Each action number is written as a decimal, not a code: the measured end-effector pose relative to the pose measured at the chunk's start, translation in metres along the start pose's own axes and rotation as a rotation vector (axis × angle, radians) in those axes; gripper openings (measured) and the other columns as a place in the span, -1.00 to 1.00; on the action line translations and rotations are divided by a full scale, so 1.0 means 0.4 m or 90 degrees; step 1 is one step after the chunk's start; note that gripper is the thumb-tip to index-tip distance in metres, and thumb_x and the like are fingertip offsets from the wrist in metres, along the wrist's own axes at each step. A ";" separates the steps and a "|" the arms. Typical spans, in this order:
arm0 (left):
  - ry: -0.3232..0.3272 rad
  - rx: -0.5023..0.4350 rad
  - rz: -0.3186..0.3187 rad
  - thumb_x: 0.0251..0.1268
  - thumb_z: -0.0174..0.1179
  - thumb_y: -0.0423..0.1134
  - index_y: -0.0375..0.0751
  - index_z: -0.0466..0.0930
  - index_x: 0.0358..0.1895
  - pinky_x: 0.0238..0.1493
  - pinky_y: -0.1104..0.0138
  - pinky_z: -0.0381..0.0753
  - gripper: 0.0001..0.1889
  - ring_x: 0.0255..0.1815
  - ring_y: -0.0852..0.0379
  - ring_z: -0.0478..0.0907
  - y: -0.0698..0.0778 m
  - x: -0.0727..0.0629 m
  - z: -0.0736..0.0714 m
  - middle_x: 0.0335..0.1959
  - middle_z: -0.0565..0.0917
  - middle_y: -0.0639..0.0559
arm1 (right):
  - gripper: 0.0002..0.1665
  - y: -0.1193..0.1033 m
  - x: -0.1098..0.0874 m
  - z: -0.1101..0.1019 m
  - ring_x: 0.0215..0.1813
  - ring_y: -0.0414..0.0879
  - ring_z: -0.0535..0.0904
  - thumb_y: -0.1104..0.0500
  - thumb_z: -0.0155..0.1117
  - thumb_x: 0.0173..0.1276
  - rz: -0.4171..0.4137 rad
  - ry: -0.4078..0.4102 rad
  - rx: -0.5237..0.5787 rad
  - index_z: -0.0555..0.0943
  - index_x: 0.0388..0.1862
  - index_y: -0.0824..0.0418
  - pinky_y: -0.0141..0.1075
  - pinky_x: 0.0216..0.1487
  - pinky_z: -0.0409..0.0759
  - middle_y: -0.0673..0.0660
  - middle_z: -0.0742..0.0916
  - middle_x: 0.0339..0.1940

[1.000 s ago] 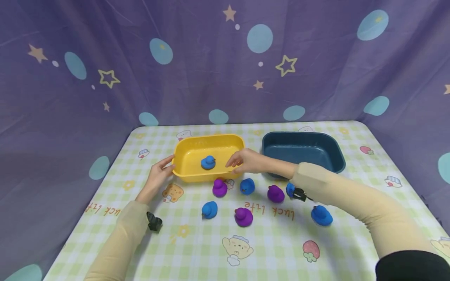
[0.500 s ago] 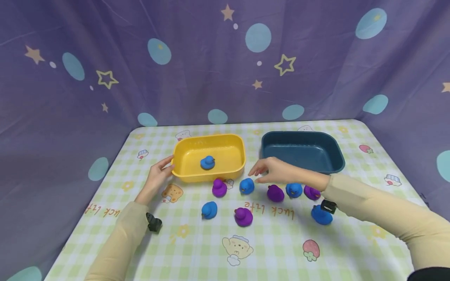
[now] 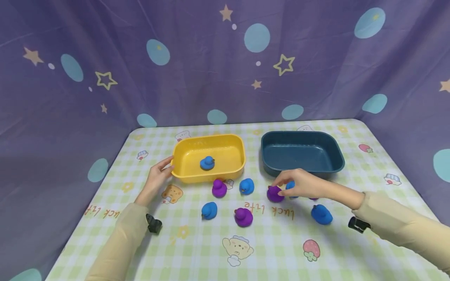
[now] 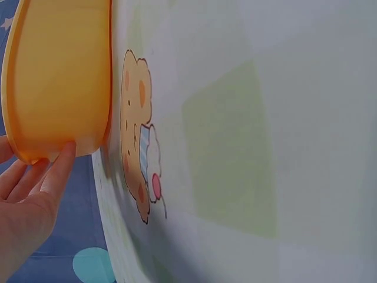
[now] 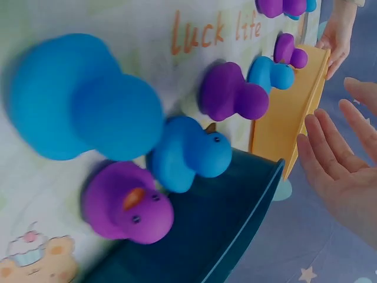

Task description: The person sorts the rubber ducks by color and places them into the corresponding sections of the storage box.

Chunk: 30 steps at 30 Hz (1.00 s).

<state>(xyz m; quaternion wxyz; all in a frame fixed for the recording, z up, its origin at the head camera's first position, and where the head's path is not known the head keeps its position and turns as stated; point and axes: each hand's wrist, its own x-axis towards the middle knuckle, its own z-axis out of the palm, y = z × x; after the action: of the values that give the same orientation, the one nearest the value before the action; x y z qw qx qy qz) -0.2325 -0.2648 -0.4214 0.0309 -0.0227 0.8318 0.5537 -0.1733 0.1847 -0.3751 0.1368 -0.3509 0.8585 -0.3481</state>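
Observation:
My left hand (image 3: 158, 177) rests at the left end of a yellow tub (image 3: 207, 177), straight fingertips against its outer wall. The left wrist view shows these fingers (image 4: 56, 174) at the tub's end. A blue rubber duck (image 3: 207, 163) sits inside the tub. My right hand (image 3: 302, 183) is over a purple rubber duck (image 3: 274, 194), thumb and fingers spread about it in the head view. In the right wrist view, the right hand (image 5: 341, 168) has its fingers extended and apart, with nothing between them. A blue duck (image 3: 291, 186) is partly hidden behind it.
A dark teal tub (image 3: 302, 169) stands behind the right hand. Several ducks lie in front of the tubs, among them a blue one (image 3: 247, 186), a purple one (image 3: 243, 217) and a blue one (image 3: 321, 214) at the right. A checked cloth (image 3: 158, 253) covers the table.
My right hand has moved from the yellow tub's right end rightward and toward me, passing a blue duck, to the purple duck. The left hand has stayed at the tub.

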 end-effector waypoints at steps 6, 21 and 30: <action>-0.002 -0.011 -0.014 0.29 -0.05 -0.32 -0.26 0.13 0.30 0.02 0.37 0.48 -0.50 0.15 -0.16 0.34 0.042 -0.027 0.009 0.34 0.11 -0.17 | -0.73 0.009 -0.054 -0.004 -0.14 -0.06 0.56 0.14 0.25 0.14 -0.006 -0.004 -0.046 0.60 -0.15 0.17 -0.17 -0.14 0.59 0.00 0.64 -0.20; 0.002 0.004 -0.013 0.29 -0.03 -0.26 -0.17 0.14 0.31 -0.02 0.45 0.49 -0.49 0.15 -0.08 0.36 -0.003 0.002 0.001 0.34 0.13 -0.09 | -0.75 0.041 -0.158 0.001 -0.31 -0.23 0.54 0.06 0.33 0.05 0.040 0.071 -0.162 0.63 -0.23 0.01 -0.36 -0.37 0.55 -0.15 0.64 -0.34; 0.014 0.015 -0.012 0.29 -0.04 -0.25 -0.16 0.16 0.30 -0.02 0.43 0.50 -0.50 0.14 -0.07 0.37 -0.004 0.002 0.000 0.34 0.15 -0.09 | -0.69 0.065 -0.191 -0.006 -0.27 -0.15 0.57 0.15 0.38 -0.01 0.017 0.059 -0.112 0.61 -0.24 0.18 -0.26 -0.28 0.61 -0.02 0.68 -0.30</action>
<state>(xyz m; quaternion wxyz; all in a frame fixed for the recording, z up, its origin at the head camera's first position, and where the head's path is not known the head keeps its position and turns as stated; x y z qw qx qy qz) -0.2333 -0.2653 -0.4229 0.0275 -0.0363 0.8385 0.5429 -0.1328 0.2526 -0.3919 0.0703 -0.3337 0.8956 -0.2857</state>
